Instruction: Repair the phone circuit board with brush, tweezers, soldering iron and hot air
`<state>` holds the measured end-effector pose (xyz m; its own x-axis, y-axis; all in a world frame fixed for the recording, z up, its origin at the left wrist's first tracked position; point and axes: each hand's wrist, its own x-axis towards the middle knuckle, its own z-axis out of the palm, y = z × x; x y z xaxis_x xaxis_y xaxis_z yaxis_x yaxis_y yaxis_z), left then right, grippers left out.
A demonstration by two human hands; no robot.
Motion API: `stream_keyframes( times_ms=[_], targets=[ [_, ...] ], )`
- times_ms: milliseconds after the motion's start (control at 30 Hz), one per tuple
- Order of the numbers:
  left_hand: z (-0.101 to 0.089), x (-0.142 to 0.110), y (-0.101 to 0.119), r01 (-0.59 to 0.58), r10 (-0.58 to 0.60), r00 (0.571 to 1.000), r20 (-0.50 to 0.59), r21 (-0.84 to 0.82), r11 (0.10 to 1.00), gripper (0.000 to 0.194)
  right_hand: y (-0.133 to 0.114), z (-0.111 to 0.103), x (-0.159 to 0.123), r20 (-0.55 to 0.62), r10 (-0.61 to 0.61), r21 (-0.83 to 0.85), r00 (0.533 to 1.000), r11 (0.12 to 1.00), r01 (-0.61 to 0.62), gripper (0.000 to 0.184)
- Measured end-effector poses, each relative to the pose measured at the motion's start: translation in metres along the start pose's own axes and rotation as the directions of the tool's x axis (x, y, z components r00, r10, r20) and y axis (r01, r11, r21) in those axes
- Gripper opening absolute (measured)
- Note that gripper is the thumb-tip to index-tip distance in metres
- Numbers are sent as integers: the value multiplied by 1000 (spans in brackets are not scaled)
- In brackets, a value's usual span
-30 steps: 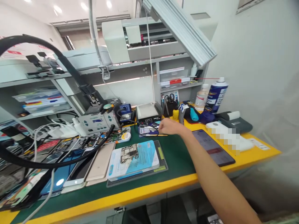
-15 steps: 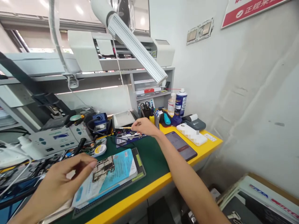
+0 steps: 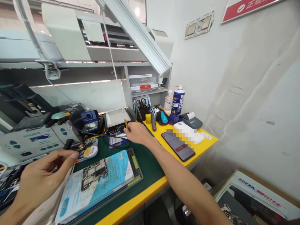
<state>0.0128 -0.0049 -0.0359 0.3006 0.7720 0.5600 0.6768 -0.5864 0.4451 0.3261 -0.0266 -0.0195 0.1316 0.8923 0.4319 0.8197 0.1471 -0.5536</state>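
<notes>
My right hand is closed around a slim tool with a gold-brown handle, which points upward in front of the small black-and-white bench device. Its lower end is hidden. Beneath that hand lie several tools on a blue packet. On the left, my left hand hovers with thumb and forefinger pinched together; whatever they hold, if anything, does not show. To its right a bare phone circuit board rests on a blue-and-white box, on top of a dark perforated tray.
A phone and a white object lie on the yellow desk edge. Behind stand a spray can, a clear bottle and a tool holder. A lamp bar hangs overhead. A soldering-station-like unit is left.
The gold-brown-handled tool in my right hand has swung from nearly level to upright. My view has shifted, and my left hand appears farther left of the circuit board.
</notes>
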Motion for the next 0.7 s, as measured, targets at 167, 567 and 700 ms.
stream_keyframes(
  times_ms=[167,567,700],
  targets=[
    [-10,4,18,-3,4,992,123,-8,1000,26,0,-6,4,-112,38,33,993,999,-35,29],
    [-6,3,20,-150,184,968,168,-197,969,21,-57,4,-31,-222,46,650,974,751,112,37],
    [-4,5,22,-183,224,956,189,-215,959,18,-71,16,-46,-244,-34,632,969,752,185,40]
  ],
)
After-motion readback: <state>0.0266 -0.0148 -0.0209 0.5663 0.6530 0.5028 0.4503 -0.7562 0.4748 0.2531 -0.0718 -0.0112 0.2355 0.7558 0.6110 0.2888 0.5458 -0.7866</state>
